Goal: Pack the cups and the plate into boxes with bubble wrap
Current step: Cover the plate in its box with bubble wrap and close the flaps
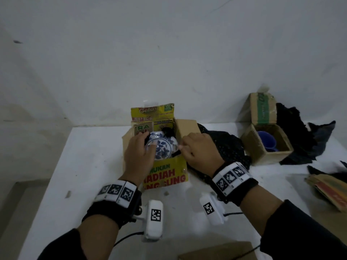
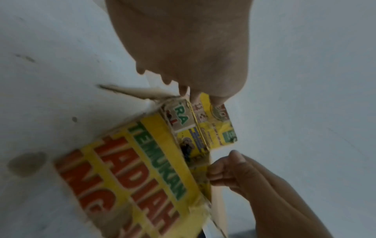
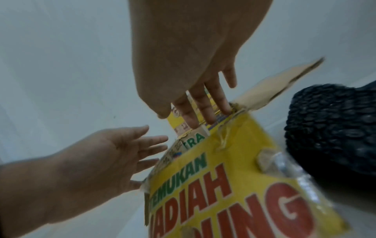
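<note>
A blue-and-white plate (image 1: pixel 161 147) lies in the open yellow printed box (image 1: pixel 169 175) at the middle of the white table. Black bubble wrap (image 1: pixel 167 131) shows behind the plate inside the box. My left hand (image 1: pixel 140 154) lies over the plate's left side with straight fingers. My right hand (image 1: pixel 199 152) is at the box's right rim. In the right wrist view its fingers (image 3: pixel 203 109) reach straight down inside the box (image 3: pixel 234 193). A blue cup (image 1: pixel 268 141) stands in a second brown box (image 1: pixel 266 156) at the right.
A heap of black bubble wrap (image 1: pixel 225 145) lies right of the yellow box, and more dark wrap (image 1: pixel 296 132) lies behind the brown box. Flattened cardboard (image 1: pixel 330 190) lies at the right edge, another piece (image 1: pixel 216 252) at the near edge. A wall stands close behind.
</note>
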